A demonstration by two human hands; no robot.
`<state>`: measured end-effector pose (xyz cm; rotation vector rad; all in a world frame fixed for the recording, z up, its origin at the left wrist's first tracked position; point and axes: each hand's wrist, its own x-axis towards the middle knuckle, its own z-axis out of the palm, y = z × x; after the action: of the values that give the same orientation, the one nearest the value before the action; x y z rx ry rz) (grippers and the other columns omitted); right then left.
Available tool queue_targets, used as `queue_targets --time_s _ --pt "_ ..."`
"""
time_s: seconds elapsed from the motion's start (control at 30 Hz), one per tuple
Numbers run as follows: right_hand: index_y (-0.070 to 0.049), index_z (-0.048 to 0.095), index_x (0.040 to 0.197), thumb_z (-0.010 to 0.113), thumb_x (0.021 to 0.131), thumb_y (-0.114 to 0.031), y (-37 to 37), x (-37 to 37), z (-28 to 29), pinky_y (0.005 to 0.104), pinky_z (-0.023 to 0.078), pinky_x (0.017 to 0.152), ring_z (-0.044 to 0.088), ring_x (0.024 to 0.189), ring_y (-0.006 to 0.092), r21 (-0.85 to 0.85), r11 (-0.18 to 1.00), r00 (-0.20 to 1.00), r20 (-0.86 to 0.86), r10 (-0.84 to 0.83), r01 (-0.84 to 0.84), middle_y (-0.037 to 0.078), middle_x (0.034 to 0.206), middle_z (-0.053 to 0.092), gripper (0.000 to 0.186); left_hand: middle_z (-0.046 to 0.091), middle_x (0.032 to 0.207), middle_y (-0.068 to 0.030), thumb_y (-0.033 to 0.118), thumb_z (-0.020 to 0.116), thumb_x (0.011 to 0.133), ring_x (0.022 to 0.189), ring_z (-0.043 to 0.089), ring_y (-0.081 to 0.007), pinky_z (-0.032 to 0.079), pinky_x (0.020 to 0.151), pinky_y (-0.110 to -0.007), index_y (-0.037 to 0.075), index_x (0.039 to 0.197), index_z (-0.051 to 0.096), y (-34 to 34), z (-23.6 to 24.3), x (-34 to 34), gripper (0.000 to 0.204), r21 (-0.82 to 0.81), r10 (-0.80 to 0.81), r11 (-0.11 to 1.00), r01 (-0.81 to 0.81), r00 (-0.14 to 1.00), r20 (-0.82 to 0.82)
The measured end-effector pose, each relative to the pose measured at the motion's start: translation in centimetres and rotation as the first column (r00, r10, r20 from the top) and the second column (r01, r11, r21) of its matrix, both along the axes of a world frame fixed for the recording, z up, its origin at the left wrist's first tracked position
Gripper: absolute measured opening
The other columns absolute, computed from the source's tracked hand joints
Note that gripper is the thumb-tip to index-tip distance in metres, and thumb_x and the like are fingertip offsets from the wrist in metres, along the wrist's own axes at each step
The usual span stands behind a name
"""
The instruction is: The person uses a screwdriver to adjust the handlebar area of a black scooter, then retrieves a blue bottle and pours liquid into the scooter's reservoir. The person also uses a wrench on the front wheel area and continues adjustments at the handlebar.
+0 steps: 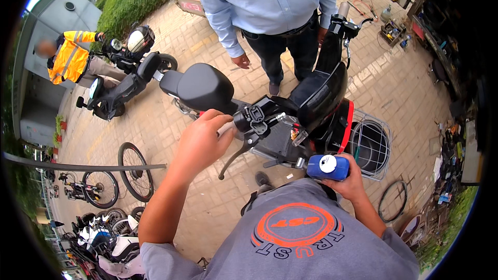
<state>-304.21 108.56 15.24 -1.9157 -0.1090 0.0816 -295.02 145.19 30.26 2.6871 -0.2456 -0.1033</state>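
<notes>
My left hand (205,137) is closed around the pale grip (227,134) at the near end of a scooter's handlebar. Next to it are the black switch housing (255,115) and a brake lever (236,159) that slants down. The black electric scooter (321,96) stands across in front of me, with its black seat (205,87) at left. In my right hand (351,180), close to my body, is a blue bottle (315,166) with a white cap (328,164). The fingers under the bottle are partly hidden.
A person in a light blue shirt (270,0) stands just beyond the scooter. Another in an orange vest (71,59) is by parked scooters at left. A wheel (136,172) and a metal bar (78,166) are left; a wire basket (386,148) and loose tire (392,201) right.
</notes>
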Motion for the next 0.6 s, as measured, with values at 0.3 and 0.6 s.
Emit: queue_targets --time_s 0.3,0.6 --pt "-0.006 0.054 0.117 0.093 0.055 -0.013 -1.6 -0.8 -0.2 0.0337 0.049 0.089 0.060 0.099 0.0186 0.009 0.999 0.998 0.033 -0.043 0.043 0.007 0.107 0.061 0.074 0.067 0.101 -0.0098 0.015 0.075 0.076 0.088 0.064 -0.0222 0.050 0.077 -0.032 -0.001 0.098 0.070 -3.6 -0.6 3.7 0.028 -0.197 -0.097 0.977 0.086 0.994 -0.047" --pt "-0.005 0.057 0.113 0.092 0.058 -0.015 -2.4 -1.2 0.2 0.0359 0.048 0.089 0.062 0.100 0.0243 0.043 0.994 0.995 -0.003 -0.104 0.104 0.010 0.107 0.062 0.066 0.067 0.098 -0.0101 0.015 0.076 0.072 0.085 0.064 -0.0242 0.051 0.077 -0.034 -0.002 0.097 0.070 -4.6 0.1 4.3 0.030 -0.080 -0.122 0.990 0.117 0.991 -0.054"
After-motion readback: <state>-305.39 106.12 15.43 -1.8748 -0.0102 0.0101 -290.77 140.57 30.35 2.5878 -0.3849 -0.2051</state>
